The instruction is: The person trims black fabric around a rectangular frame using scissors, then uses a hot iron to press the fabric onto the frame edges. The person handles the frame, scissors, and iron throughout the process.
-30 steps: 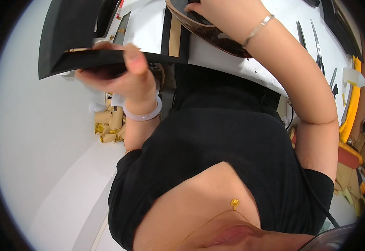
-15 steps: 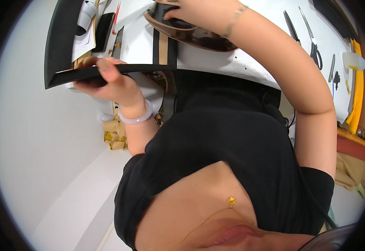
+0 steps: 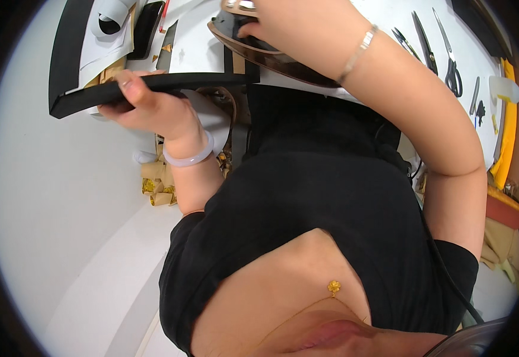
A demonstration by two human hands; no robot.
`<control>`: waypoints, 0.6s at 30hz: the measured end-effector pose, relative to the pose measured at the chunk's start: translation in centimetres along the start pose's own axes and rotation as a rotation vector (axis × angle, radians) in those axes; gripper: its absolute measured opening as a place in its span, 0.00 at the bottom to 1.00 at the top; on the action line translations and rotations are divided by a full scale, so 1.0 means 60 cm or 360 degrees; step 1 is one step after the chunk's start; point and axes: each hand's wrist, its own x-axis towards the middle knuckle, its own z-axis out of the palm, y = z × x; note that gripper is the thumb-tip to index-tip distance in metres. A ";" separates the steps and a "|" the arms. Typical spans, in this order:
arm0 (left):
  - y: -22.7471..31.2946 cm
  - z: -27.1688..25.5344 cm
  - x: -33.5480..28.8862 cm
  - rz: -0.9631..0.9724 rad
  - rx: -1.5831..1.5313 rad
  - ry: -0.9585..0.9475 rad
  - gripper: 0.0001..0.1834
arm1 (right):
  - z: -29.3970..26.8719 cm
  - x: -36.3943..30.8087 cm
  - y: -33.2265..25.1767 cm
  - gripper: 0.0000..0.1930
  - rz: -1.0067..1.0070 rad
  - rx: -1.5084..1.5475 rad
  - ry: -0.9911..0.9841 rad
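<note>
- Black strip (image 3: 206, 79): along the counter's (image 3: 197, 50) near edge, turning sharply away at its left end; probably light and bendable, best held near that corner.
- Left hand (image 3: 152, 113): fingers pinching the strip, thumb uppermost.
- Glossy brown object (image 3: 271, 61): over the counter; likely stiff, heavier, slippery, so better gripped around its top.
- Right hand (image 3: 292, 27): at that top, thumb bent; cannot tell whether its fingers grip.

"What's on the left?"
"A plain pale wall (image 3: 51, 196), with a greyer band (image 3: 131, 306) lower down. I can't tell if that's floor."
"And ahead?"
"A white worktop (image 3: 387, 12), its near edge curving."
"Light?"
"Bright on both, dimmer toward the far right."
</note>
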 end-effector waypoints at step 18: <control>0.017 0.034 -0.025 0.0140 -0.0044 -0.0207 0.24 | 0.010 0.027 0.054 0.15 0.0141 -0.0058 -0.0054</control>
